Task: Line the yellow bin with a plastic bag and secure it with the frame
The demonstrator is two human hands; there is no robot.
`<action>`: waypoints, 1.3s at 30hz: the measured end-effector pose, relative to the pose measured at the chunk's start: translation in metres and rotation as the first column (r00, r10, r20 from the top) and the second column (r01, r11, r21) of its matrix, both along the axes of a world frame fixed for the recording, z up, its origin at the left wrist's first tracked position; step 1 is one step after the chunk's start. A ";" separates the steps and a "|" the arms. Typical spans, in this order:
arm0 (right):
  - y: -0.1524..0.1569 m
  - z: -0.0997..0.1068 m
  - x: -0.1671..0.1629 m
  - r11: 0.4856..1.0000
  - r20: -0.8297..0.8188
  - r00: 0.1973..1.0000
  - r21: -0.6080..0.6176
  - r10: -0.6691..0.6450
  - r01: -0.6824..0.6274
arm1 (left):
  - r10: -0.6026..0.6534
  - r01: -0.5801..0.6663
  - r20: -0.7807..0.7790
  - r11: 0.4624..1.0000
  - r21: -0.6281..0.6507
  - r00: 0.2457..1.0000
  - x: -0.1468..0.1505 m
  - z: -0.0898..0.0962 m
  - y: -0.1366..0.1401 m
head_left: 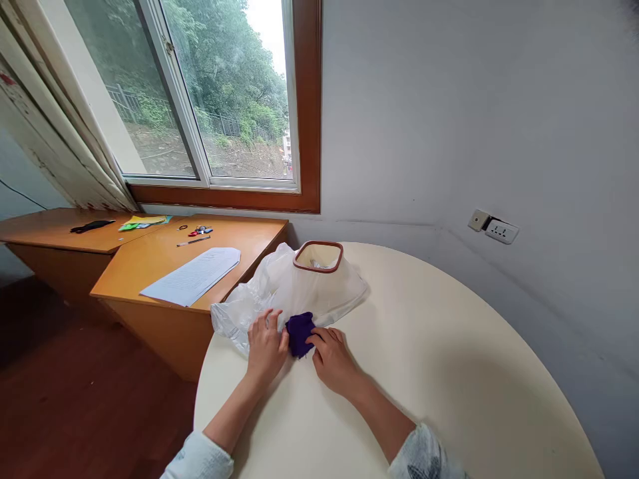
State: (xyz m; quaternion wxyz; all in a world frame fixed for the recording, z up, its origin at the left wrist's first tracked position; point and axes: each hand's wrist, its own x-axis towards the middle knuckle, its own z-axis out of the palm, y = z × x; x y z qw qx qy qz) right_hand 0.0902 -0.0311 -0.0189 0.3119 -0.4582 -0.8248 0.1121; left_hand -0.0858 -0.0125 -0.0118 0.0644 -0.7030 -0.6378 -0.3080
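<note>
A small dark purple piece of cloth (300, 334) lies bunched on the round cream table between my two hands, with frayed threads at its lower edge. My left hand (265, 344) is at its left side, thumb against the cloth's edge and the other fingers apart and slightly raised. On the opposite side, my right hand (335, 359) has its fingers curled onto the cloth's right edge, thumb tucked below. Just beyond the cloth stands a pale container (319, 283) with a brown rounded-square rim. A translucent white plastic bag (264, 286) spreads around and left of it.
The round table (424, 372) meets a wooden desk (269, 233) at the left. That desk carries a stack of papers (194, 273), a pen (194, 241), and keys (200, 231). A wall socket (502, 231) is at right, below a plain wall.
</note>
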 end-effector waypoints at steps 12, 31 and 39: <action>-0.026 0.011 0.043 0.998 -0.025 0.998 -0.035 -0.057 0.056 | -0.041 0.046 -0.053 0.994 0.104 0.998 -0.001 0.010 -0.009; -0.107 0.004 0.169 0.960 0.450 0.892 -0.266 0.040 0.091 | -0.838 0.696 -0.180 0.531 -0.483 0.514 0.066 0.020 -0.071; -0.106 0.001 0.169 0.952 0.441 0.897 -0.287 0.034 0.106 | -0.836 0.657 -0.145 0.512 -0.554 0.529 0.068 0.021 -0.069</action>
